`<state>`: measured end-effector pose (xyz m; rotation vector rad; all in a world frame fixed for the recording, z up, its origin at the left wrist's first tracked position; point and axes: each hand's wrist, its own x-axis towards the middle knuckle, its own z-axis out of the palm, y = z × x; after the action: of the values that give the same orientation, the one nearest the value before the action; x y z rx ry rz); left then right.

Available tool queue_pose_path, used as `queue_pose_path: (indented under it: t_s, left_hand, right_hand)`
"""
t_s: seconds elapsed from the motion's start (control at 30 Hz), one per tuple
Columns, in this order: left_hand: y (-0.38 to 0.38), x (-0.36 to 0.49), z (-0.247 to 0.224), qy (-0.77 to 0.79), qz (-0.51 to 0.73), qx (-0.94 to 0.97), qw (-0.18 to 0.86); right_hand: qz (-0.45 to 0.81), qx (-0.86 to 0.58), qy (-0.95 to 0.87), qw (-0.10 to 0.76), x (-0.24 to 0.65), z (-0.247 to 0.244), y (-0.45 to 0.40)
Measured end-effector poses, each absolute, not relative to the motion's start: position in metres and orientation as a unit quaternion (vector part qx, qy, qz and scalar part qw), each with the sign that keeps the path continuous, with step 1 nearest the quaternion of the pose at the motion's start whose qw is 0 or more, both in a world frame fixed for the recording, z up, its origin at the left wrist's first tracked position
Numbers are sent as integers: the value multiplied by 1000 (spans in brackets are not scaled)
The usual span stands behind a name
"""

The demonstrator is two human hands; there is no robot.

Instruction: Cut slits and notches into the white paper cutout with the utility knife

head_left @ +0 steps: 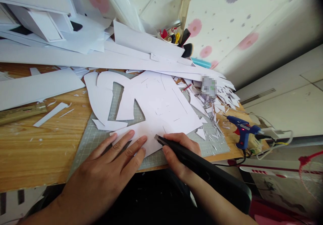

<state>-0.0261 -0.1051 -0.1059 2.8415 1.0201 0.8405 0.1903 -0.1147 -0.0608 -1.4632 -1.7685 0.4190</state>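
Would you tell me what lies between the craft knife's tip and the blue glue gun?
In the head view, between the craft knife and glue gun lie the green cutting mat and white paper scraps.

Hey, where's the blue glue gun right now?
In the head view the blue glue gun sits at the right end of the wooden desk, past the cutting mat and paper scraps, right of the right hand.

Home craft desk: cutting mat (101, 130), paper scraps (224, 97), glue gun (242, 129), flowered wallpaper (222, 20)
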Motion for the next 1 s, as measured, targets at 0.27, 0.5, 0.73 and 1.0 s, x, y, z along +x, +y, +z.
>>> queue_pose_path:
  t_s: [0.27, 0.5, 0.73, 1.0]
  left_hand:
    - [-105, -25, -102, 330, 263, 907, -11]
    - [-106, -22, -103, 337, 266, 903, -20]
    - [-106, -24, -103, 334, 253, 907, -40]
    - [-104, -25, -105, 324, 242, 913, -57]
  right_hand:
    - [155, -573, -709, 380, 192, -71, -123]
    - [128, -564, -716, 392, 191, -78, -136]
    - [133, -555, -716, 403, 190, -80, -147]
    - [123, -563, -706, 411, 188, -79, -159]
